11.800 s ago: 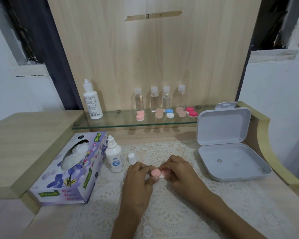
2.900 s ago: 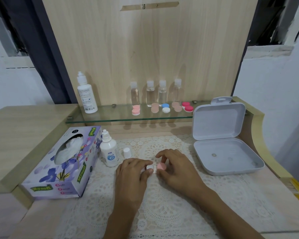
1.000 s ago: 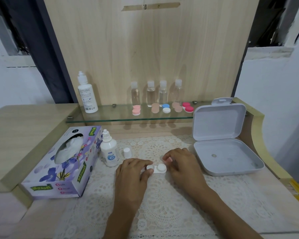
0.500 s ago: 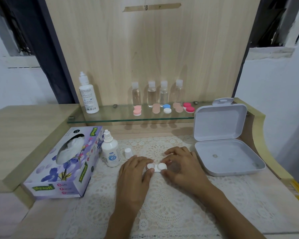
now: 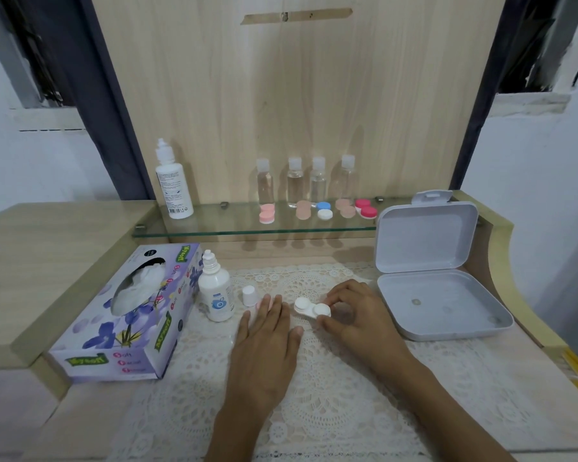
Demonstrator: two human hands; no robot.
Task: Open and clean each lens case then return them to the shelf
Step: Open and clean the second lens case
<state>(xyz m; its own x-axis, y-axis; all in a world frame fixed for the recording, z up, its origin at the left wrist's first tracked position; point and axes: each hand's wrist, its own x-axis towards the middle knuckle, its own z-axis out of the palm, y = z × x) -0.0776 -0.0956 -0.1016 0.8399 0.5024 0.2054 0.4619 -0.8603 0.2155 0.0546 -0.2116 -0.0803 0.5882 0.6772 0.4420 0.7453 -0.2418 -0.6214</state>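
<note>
One lens case (image 5: pixel 312 308), pinched by right hand (image 5: pixel 357 320)

left hand (image 5: pixel 264 341) off lens case (image 5: pixel 311 308), laid flat

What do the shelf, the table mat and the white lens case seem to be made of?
Shelf: likely clear glass, see-through with a greenish edge.
Mat: seemingly white lace fabric, openwork pattern.
Lens case: probably smooth white plastic, moulded round cups.

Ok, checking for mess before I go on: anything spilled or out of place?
No spill shows. Only the small bottle seems uncapped, its cap loose on the mat beside it.
</note>
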